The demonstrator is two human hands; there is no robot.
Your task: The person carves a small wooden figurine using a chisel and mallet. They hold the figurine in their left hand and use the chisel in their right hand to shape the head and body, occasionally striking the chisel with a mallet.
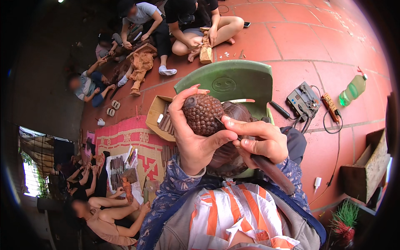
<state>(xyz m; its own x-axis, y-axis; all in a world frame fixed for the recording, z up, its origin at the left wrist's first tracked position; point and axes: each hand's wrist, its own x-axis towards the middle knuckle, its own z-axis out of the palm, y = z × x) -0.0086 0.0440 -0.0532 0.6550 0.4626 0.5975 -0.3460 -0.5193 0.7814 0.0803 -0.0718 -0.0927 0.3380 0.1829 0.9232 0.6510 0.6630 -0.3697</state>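
Observation:
A dark brown carved wooden head [203, 113], covered in rows of round bead-like curls, belongs to a larger dark wooden figure [225, 160] below it. My left hand [192, 143] wraps round the head, fingers along its far left side and thumb near my right fingers. My right hand [264, 139] grips a carving chisel [273, 173] with a dark handle. Its thin blade meets the curls at the head's right side. The figure rests against a green plastic chair [191, 83] in front of me. My hands and the head hide much of the figure.
A cardboard box [156, 114] with brown sticks or tools stands left of the chair. To the right are a grey control box [303, 100], a power strip [330, 107], cables and a green bottle [353, 89]. Several people sit carving on the tiled floor [287, 41].

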